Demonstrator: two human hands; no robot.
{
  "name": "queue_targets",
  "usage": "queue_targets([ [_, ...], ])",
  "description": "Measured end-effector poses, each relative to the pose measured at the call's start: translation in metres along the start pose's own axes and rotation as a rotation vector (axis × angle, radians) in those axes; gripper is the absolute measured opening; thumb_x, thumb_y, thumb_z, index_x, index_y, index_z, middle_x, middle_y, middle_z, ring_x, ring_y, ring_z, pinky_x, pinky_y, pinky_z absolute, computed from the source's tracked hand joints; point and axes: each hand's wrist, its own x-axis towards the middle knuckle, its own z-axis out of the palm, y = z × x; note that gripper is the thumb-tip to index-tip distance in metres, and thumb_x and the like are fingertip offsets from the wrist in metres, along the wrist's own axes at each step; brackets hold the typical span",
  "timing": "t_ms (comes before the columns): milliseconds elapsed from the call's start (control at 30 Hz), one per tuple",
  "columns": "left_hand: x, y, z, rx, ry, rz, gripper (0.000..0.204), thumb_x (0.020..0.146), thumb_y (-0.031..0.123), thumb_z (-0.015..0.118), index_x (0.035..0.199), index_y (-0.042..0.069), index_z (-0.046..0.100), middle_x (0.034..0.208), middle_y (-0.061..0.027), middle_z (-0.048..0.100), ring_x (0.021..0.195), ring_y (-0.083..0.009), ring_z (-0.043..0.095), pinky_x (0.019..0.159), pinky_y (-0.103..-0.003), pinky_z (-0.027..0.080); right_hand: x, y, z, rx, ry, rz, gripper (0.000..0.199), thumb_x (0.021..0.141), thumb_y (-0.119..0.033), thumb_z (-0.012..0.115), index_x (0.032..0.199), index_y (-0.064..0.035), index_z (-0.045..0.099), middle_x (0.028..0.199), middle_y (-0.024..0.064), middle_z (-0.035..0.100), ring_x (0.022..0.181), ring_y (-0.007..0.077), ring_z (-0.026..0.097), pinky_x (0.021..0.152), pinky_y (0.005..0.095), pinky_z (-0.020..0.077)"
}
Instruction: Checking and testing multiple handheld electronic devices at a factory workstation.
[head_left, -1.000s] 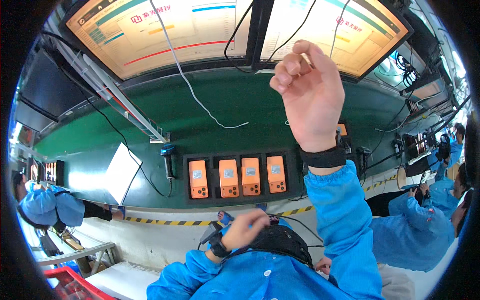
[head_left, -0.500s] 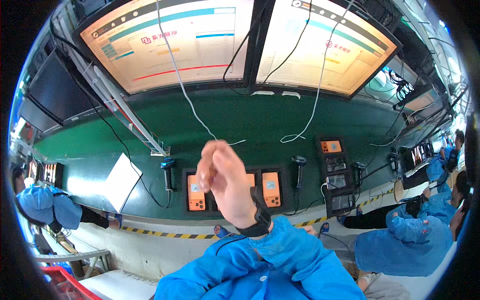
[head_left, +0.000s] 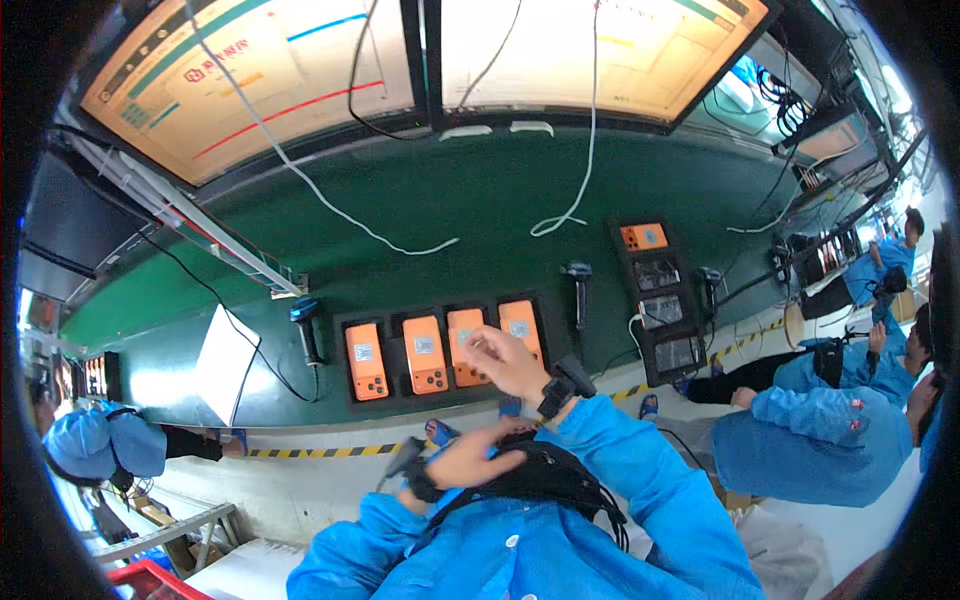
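Observation:
My right hand (head_left: 505, 362) hovers over a black tray (head_left: 340, 392) that holds several orange handheld devices (head_left: 424, 353) in a row on the green bench. Its fingers are bent, with the tips pinched together above the third device, and I see nothing between them. A black band (head_left: 560, 385) is on that wrist. My left hand (head_left: 468, 460) rests curled against my chest, on the black harness (head_left: 545, 478) over my blue smock. What it holds, if anything, is hidden.
Two large screens (head_left: 260, 80) stand behind the green bench (head_left: 450, 200), with white cables (head_left: 330, 210) lying across it. Handheld scanners (head_left: 305, 325) stand beside the tray, and a second black tray (head_left: 655, 300) is to the right. Other people in blue smocks (head_left: 810, 440) work on both sides.
My right hand has come down from above my head to the row of orange devices. The view has swung to the right along the bench.

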Motion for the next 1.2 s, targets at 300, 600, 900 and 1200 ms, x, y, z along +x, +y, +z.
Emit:
queue_targets([
  [300,-0.031,-0.025,0.011,0.129,-0.096,-0.229,0.058,0.09,0.039,0.053,0.133,0.002,0.039,0.131,-0.0192,0.046,0.123,-0.0311,0.044,0.104,-0.038,0.033,-0.062,0.072,-0.043,-0.028,-0.294,0.268,0.035,0.093,-0.033,0.051,0.114,-0.005,0.053,0.1,0.0066,0.062,0.092,0.015,0.058,0.082,0.0299,0.046],
  [600,-0.057,-0.04,-0.001,0.131,-0.053,-0.233,0.057,0.086,0.033,0.06,0.131,0.002,0.041,0.124,-0.019,0.053,0.115,-0.0303,0.051,0.099,-0.037,0.039,-0.117,0.085,-0.015,-0.224,-0.618,0.201,0.054,0.091,-0.05,0.045,0.118,-0.0048,0.054,0.115,0.0151,0.059,0.109,0.0291,0.055,0.095,0.0356,0.0406],
  [900,-0.096,-0.05,-0.042,-0.005,0.483,-0.391,0.032,0.09,0.016,0.056,0.12,0.005,0.053,0.108,-0.0084,0.063,0.102,-0.0163,0.059,0.082,-0.03,0.048,-0.128,0.059,-0.029,-0.428,-0.742,0.42,0.049,0.091,-0.048,0.047,0.11,-0.0051,0.058,0.103,0.0138,0.062,0.098,0.0273,0.058,0.086,0.036,0.0441],
  [1200,-0.102,-0.068,-0.067,-0.053,0.745,-0.332,0.024,0.089,0.014,0.056,0.11,0.003,0.056,0.093,-0.0069,0.065,0.084,-0.0144,0.063,0.072,-0.029,0.05,-0.076,0.068,0.021,-0.216,-0.13,0.23,0.03,0.087,-0.022,0.062,0.11,-0.004,0.057,0.096,0.0073,0.063,0.087,0.0164,0.06,0.074,0.0299,0.0479],
])
